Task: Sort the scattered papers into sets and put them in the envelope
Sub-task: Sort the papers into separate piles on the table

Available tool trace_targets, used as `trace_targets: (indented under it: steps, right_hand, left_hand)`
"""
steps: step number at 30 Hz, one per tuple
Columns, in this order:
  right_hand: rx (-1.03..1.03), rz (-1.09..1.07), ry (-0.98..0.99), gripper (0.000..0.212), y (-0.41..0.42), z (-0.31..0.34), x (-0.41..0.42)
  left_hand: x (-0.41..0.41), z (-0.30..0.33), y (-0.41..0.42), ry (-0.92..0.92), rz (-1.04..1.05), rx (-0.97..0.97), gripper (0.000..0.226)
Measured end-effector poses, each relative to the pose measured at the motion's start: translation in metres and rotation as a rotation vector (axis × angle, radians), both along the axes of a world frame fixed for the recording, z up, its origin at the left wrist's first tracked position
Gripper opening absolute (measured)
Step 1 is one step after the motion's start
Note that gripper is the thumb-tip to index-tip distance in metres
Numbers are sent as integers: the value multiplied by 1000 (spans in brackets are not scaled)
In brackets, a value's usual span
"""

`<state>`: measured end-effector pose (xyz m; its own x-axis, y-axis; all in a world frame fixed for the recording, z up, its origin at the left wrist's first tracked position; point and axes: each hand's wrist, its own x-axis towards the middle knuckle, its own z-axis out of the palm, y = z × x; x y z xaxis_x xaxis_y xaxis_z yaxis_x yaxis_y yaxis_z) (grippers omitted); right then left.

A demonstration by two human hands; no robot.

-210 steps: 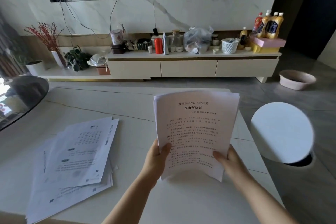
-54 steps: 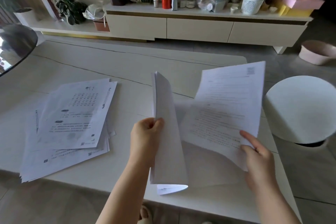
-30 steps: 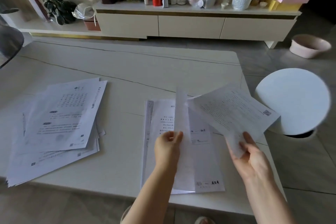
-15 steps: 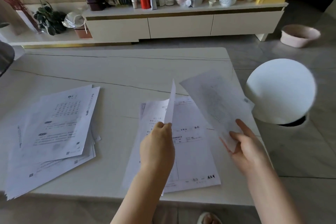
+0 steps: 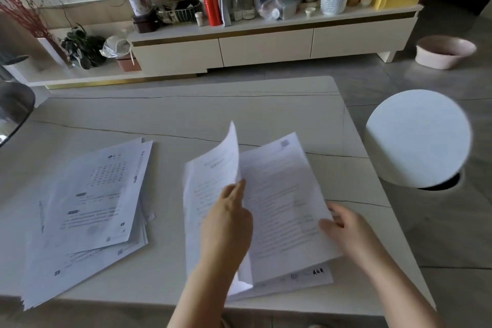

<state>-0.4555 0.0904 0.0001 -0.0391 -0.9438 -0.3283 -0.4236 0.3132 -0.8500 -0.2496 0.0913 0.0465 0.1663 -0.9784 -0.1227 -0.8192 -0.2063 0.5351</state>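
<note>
A pale marble worktop [image 5: 186, 114] fills the view, with a low cabinet [image 5: 266, 45] of bottles and jars along the far wall and a round white stool [image 5: 418, 138] at the right. Two groups of papers lie on the worktop: a loose left stack [image 5: 87, 210], fanned and printed side up, and a right set [image 5: 279, 210] near the front edge. The left hand [image 5: 229, 221] pinches an upright sheet [image 5: 226, 157] between thumb and fingers [image 5: 239, 189], lifting it clear, apparently so the page beneath can be read. The right hand [image 5: 346, 226] holds the right edge of a printed page of the right set, fingers curled at its margin, the page lying at a slant over the sheets below. This reads as a leafing grip: one hand lifts, the other steadies, so pages can be compared before grouping. Sorting appears to be under way. No envelope is in view.
</note>
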Motion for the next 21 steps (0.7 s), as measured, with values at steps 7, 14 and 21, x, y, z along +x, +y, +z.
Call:
trace_targets:
  steps: [7, 14, 21]
  right_hand:
    - [248, 17, -500, 34, 7, 19, 42]
    - [462, 89, -683, 59, 5, 18, 54]
    - [140, -64, 315, 40, -1, -4, 20]
  left_hand:
    - [-24, -11, 4, 130, -94, 134, 59]
    - [-18, -14, 4, 392, 181, 174, 23]
    - [1, -17, 6, 288, -12, 58, 89]
